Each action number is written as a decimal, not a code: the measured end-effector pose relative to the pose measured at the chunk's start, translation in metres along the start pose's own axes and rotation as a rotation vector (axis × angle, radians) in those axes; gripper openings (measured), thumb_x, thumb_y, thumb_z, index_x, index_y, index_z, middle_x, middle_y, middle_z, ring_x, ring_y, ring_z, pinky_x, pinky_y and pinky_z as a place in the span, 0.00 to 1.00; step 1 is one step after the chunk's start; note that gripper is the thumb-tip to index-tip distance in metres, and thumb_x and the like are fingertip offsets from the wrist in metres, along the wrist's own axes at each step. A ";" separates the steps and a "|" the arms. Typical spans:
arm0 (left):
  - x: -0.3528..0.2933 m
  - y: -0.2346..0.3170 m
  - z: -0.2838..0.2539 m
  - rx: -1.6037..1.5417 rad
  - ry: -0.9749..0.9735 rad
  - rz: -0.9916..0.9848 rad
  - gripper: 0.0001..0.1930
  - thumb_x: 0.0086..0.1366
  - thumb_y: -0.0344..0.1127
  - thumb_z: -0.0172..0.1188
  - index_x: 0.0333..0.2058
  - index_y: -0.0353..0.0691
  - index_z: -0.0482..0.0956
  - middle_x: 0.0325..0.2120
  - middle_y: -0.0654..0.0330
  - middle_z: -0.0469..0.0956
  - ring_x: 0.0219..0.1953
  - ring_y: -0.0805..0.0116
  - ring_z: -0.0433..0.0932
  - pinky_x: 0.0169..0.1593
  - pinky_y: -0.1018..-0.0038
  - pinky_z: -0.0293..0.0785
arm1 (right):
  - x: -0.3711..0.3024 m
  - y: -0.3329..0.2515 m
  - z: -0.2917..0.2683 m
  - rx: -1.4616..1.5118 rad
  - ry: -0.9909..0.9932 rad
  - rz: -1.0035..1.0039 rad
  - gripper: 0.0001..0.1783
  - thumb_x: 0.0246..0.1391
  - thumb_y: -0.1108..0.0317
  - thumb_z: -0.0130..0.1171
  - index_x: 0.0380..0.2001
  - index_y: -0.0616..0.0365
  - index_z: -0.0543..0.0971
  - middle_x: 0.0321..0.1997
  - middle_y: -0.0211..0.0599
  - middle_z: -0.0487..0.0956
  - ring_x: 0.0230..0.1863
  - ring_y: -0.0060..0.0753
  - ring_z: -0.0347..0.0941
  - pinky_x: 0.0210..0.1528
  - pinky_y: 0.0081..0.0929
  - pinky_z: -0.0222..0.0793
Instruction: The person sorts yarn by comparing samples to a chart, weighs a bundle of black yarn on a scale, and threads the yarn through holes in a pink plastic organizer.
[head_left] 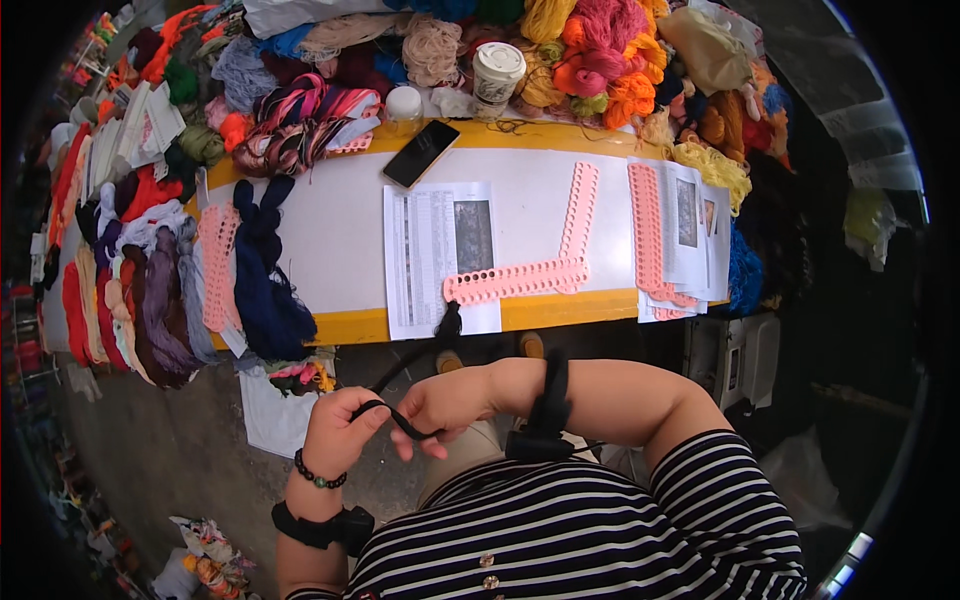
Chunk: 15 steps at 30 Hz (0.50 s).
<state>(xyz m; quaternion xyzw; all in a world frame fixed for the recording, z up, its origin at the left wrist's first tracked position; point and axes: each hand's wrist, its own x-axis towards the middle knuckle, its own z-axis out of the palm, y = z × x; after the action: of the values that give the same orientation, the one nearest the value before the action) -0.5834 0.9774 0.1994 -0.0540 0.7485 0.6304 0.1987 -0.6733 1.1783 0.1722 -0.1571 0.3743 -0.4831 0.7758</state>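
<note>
A skein of black yarn hangs from the left end of a pink strip with punched holes. It drops over the table's front edge to my hands. My left hand, wearing a beaded bracelet, pinches the yarn between thumb and fingers. Close beside it, my right hand has its fingers curled on the same yarn, which runs on past its fingertips. Under the strip's left part lies a printed sheet. A second pink strip slants away from the first one's right end.
A dark phone, a white-lidded cup and a small jar stand or lie toward the back. Colourful yarn heaps line the far edge. Navy skeins hang at left; more pink strips and papers lie right.
</note>
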 end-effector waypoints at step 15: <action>0.002 -0.038 0.048 -0.398 -0.005 -0.143 0.26 0.76 0.56 0.36 0.43 0.42 0.77 0.29 0.69 0.73 0.28 0.81 0.68 0.30 0.81 0.62 | -0.040 0.001 0.033 -1.021 0.791 -0.889 0.38 0.46 0.84 0.60 0.63 0.55 0.67 0.65 0.51 0.67 0.58 0.55 0.70 0.59 0.40 0.69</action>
<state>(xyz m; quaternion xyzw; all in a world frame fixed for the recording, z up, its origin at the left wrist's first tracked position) -0.5616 1.0169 0.1575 -0.1436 0.6029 0.7503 0.2302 -0.6581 1.2098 0.2110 -0.4456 0.7006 -0.5366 0.1504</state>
